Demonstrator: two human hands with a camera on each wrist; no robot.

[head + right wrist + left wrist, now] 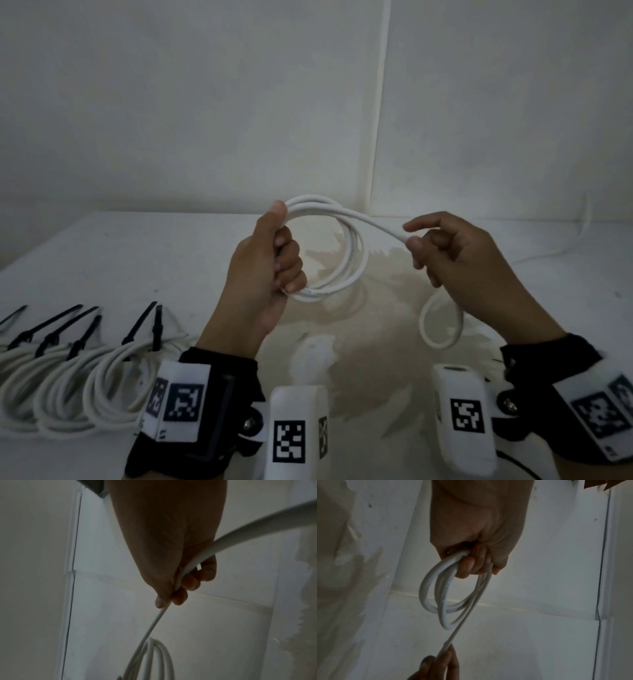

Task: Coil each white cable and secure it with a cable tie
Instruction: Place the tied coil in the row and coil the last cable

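Hanging in the air above the table, item one on my feed: the white cable, wound into a few loops with one free strand running off to the right. My left hand grips the loops in a closed fist, thumb pressed on top of the bundle; the left wrist view shows the fingers curled round the strands. My right hand pinches the free strand between thumb and fingertips, and the cable passes on through the palm and droops in a small loop below the wrist. Item two, at the near left of the table: several finished coils of white cable lying side by side, each bound with a black cable tie whose tail sticks up. Item three: a pale brownish stain on the tabletop under the hands.
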